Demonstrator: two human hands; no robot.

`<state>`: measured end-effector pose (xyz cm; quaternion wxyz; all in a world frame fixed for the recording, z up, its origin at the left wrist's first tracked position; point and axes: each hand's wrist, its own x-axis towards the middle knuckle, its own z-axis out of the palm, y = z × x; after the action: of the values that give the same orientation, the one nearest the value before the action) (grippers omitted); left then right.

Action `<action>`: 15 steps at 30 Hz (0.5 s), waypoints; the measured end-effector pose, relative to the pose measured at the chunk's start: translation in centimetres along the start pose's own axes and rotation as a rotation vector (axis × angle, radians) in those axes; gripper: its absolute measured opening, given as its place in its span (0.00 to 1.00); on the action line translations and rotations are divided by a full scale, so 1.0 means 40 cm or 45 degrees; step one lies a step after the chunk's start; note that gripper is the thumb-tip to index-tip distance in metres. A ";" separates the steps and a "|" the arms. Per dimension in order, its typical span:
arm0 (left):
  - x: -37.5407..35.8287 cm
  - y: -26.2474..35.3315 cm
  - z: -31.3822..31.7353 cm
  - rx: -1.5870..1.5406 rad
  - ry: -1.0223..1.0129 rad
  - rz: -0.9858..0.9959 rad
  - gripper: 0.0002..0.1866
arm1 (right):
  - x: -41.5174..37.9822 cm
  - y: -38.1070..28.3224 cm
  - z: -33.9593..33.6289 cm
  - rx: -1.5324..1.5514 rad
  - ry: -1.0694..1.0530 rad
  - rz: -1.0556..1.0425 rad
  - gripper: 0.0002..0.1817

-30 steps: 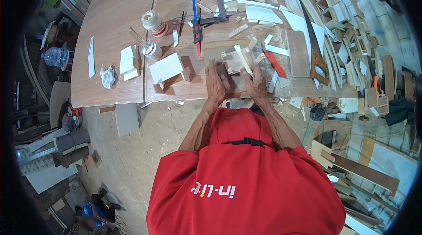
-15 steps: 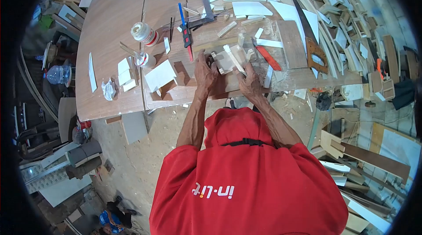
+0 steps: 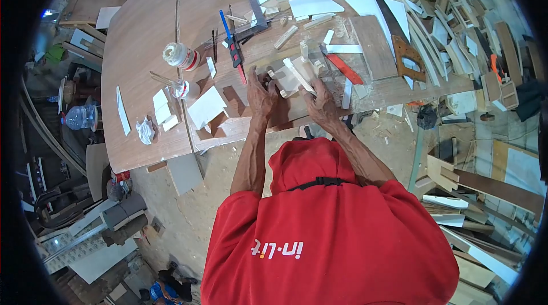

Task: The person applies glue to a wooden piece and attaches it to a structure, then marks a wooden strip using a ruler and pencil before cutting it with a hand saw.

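In the head view, the right hand [image 3: 322,103] seems to pinch the near end of a pale wooden strip [image 3: 298,74] lying over a small wooden panel [image 3: 283,81] on the tabletop [image 3: 140,37], while the left hand [image 3: 262,101] curves at the panel's left side (whether it grips, I cannot tell). Uneven pressure could skew the strip, and a careless rightward sweep could knock the red tool [image 3: 345,69] nearby.
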<state>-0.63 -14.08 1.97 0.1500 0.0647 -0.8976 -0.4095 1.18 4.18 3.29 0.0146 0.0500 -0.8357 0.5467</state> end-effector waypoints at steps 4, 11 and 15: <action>0.004 -0.009 0.001 -0.003 0.005 0.068 0.35 | 0.001 0.001 0.000 -0.010 -0.001 -0.009 0.13; 0.001 0.019 0.000 -0.043 0.038 0.039 0.34 | 0.000 -0.008 -0.005 -0.054 -0.017 -0.005 0.13; 0.007 0.002 0.001 0.023 -0.004 0.024 0.33 | -0.003 -0.007 -0.001 -0.021 -0.035 0.067 0.13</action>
<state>-0.92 -14.07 2.06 0.1517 0.0570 -0.9021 -0.3999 1.32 4.11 3.57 -0.0108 0.0352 -0.8413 0.5393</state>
